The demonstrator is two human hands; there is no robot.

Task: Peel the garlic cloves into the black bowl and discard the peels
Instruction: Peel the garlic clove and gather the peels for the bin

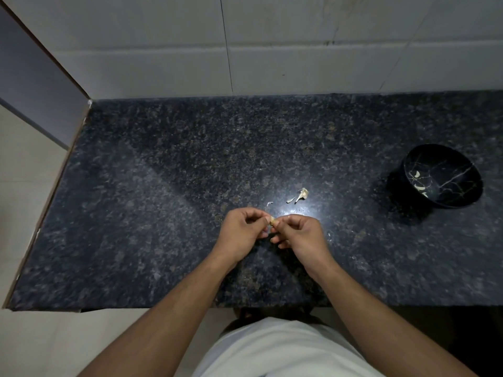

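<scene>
Seen from above, a person's left hand (243, 229) and right hand (298, 232) meet over a dark speckled stone surface (163, 213), fingers curled, both pinching one small garlic clove (272, 221) between their fingertips. Just beyond the hands lie pale peels (299, 195) on the surface. Well to the right stands the black bowl (441, 178) — a few peeled cloves (417, 180) rest inside.

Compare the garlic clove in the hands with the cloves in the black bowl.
The garlic clove is pinched between the left hand and right hand above the counter; the bowl cloves lie loose inside the black bowl. The held one looks tan, skin apparently still on; the bowl cloves look bare and white. All are small garlic pieces.
</scene>
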